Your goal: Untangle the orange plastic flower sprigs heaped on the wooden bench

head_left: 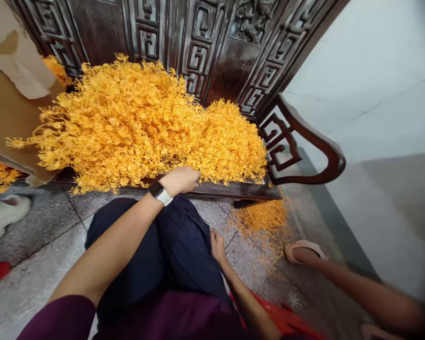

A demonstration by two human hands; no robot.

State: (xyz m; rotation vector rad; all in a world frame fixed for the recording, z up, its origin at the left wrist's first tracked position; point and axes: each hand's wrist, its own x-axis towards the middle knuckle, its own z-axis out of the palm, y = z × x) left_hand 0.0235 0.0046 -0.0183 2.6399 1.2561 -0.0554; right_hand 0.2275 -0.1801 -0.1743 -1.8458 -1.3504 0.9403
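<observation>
Sprigs [138, 123] of yellow-orange plastic, thin and branched with small tips, lie in a high heap on a dark carved bench [241, 190]. The heap goes from the left end of the seat almost to the right end and hangs over the front edge. A cardboard box [3, 113] stands at the left end.

The left hand [182, 179], with a watch [159, 192] on its wrist, rests knuckles up at the front edge. Its fingers are curled into the heap, and I cannot tell if they grip. The right hand [217, 245] hangs low beside the knee, its fingers hidden.

Loose sprigs [264, 222] lie on the speckled floor [38, 250] under the right end. Further right is another person's slipper [304, 249], then a pale wall [375, 71].
</observation>
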